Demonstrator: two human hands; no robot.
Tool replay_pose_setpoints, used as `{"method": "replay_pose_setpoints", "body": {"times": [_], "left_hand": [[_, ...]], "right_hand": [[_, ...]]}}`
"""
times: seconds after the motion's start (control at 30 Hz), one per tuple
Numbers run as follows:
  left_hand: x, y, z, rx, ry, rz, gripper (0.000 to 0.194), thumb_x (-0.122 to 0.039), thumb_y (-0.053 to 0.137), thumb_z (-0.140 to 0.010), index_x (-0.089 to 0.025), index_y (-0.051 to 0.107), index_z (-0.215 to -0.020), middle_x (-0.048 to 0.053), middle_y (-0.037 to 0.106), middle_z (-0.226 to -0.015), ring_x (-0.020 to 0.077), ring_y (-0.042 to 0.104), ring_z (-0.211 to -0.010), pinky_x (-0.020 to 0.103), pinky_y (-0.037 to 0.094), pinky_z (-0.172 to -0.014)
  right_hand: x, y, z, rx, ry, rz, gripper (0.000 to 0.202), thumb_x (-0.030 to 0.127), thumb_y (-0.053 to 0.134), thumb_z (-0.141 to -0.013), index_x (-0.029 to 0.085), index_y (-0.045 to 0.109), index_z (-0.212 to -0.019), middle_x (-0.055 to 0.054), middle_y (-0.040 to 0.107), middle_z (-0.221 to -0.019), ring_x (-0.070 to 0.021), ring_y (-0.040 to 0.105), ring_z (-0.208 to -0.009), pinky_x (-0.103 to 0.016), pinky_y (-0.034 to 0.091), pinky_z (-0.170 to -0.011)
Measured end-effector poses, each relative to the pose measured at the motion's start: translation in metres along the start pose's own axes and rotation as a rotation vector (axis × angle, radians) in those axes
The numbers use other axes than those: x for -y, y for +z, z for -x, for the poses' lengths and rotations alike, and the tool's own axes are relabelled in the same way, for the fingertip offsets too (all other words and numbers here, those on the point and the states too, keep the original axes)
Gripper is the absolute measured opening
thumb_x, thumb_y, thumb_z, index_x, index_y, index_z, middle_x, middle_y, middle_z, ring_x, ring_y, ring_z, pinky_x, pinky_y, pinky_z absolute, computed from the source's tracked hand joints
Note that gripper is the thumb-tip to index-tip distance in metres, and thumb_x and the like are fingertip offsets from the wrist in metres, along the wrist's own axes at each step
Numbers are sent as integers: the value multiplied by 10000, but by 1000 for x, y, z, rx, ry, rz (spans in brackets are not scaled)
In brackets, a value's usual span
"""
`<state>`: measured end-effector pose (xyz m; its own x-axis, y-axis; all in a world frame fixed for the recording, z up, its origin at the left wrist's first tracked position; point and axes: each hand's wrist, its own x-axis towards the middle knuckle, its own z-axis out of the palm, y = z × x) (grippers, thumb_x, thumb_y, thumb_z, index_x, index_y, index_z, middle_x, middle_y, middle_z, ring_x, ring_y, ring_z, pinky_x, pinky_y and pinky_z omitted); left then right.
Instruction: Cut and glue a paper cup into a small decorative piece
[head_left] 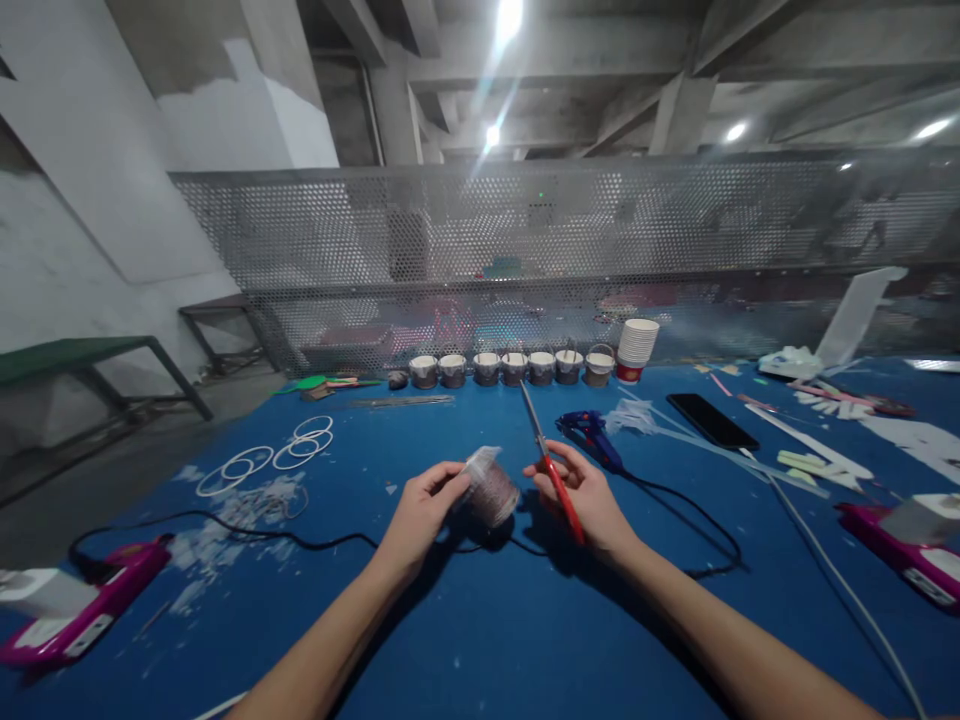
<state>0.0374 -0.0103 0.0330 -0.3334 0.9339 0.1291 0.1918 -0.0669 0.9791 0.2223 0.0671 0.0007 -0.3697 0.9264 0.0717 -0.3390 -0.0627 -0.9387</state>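
Note:
My left hand pinches a small brownish cup by a whitish, translucent flap at its upper edge. The cup is tilted above the blue table. In my right hand is a pair of scissors with red handles, the blades pointing up and away from me and apart from the cup. The blades look closed together. A blue glue gun lies just beyond my right hand, its black cord curving to the right.
Several small grey-and-white cups line the back, beside stacked paper cups. White rings lie left. A phone and paper strips lie right. Pink power strips sit at both sides. A perforated metal panel stands behind.

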Motion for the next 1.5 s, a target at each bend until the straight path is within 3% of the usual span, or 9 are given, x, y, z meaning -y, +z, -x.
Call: {"method": "replay_pose_setpoints", "body": {"times": [0.3, 0.5, 0.67, 0.9, 1.07, 1.13, 1.27, 1.37, 1.5], "left_hand": [[2, 1, -1, -11, 1, -43, 324, -440, 647, -679, -151, 737, -793, 37, 719, -783, 202, 607, -747, 277, 462, -714], [1, -2, 1, 56, 41, -5, 258, -282, 557, -688, -171, 738, -834, 51, 723, -886, 216, 599, -818, 284, 456, -730], [9, -2, -1, 43, 57, 31, 288, -170, 510, -635, -173, 695, -856, 36, 685, -830, 190, 584, -768, 267, 450, -680], [8, -2, -4, 63, 151, -60, 146, -285, 578, -713, -173, 669, -696, 78, 637, -1040, 200, 587, -857, 273, 468, -680], [5, -5, -4, 55, 215, -110, 159, -302, 585, -722, -180, 685, -705, 85, 680, -946, 236, 594, -955, 327, 441, -869], [3, -7, -3, 44, 190, -108, 175, -315, 587, -716, -176, 692, -719, 84, 692, -932, 240, 598, -966, 319, 442, -871], [0, -10, -3, -3, 119, -120, 208, -337, 588, -699, -169, 696, -755, 64, 700, -892, 206, 614, -800, 279, 474, -726], [1, -12, -6, -21, 88, -122, 191, -322, 584, -699, -166, 690, -733, 10, 652, -671, 156, 562, -615, 248, 445, -618], [2, -15, -11, -35, 12, -93, 209, -326, 595, -689, -156, 706, -741, -13, 619, -611, 122, 505, -523, 229, 401, -546]], "right_hand": [[-18, 17, 11, -19, -66, 63, 573, 211, 850, -480, 189, 578, -983, -17, 682, -819, -165, 633, -755, -268, 483, -701], [-22, 11, 2, -64, 11, 13, 609, 215, 860, -451, 178, 559, -980, 21, 661, -688, -138, 606, -628, -230, 465, -579], [-23, 9, -1, -68, 98, -26, 679, 299, 878, -421, 176, 530, -991, 9, 684, -723, -106, 550, -481, -232, 458, -453], [-23, 8, -2, -60, 104, -31, 679, 335, 883, -436, 166, 536, -994, 24, 671, -709, -93, 544, -455, -238, 493, -437], [-18, 7, 1, -5, 98, -14, 639, 333, 875, -481, 175, 546, -1006, 20, 671, -745, -99, 562, -481, -238, 502, -455], [-14, 7, 2, 5, 103, -10, 634, 349, 872, -493, 180, 543, -1009, 11, 674, -761, -108, 575, -503, -241, 503, -465], [0, 3, 3, -46, 51, -18, 629, 394, 866, -497, 193, 539, -995, 4, 665, -742, -137, 592, -539, -231, 459, -443], [11, -4, 3, -65, 5, -28, 624, 411, 860, -512, 190, 539, -1000, 28, 636, -683, -71, 464, -424, -191, 356, -380], [14, -14, 5, 91, 37, -20, 570, 473, 792, -627, 182, 550, -1053, 9, 627, -713, -34, 363, -374, -169, 272, -334]]}}
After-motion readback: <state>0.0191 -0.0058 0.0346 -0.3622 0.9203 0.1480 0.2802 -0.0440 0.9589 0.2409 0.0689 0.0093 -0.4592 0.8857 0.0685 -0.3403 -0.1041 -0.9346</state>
